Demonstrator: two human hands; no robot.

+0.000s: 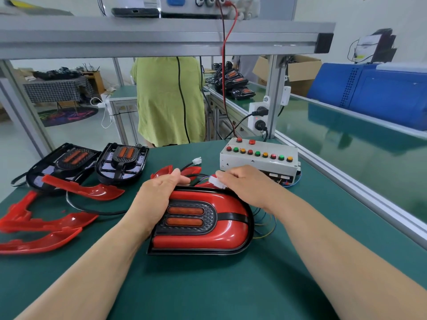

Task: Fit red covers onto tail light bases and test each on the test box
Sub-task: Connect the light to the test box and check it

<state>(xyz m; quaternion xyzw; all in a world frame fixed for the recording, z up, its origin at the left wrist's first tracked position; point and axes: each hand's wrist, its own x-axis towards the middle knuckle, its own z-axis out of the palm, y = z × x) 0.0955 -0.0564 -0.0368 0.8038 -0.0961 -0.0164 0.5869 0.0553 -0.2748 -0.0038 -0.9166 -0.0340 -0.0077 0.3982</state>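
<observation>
Lying beneath the left hand is the tail light.

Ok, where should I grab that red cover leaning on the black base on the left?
Probably its narrow straight arm, coming from above: that end of the red cover sits propped on the black base, so fingers fit round it; the wide end lies flat.

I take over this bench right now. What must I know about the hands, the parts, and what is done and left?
Left hand holds the covered tail light at its left end. Right hand pinches the white connector behind it.
Test box stands beyond, to the right; the connector is not plugged in.
Done: one cover fitted.
Left: test this light; cover and test two bare bases at far left, using the loose red covers beside them.
</observation>
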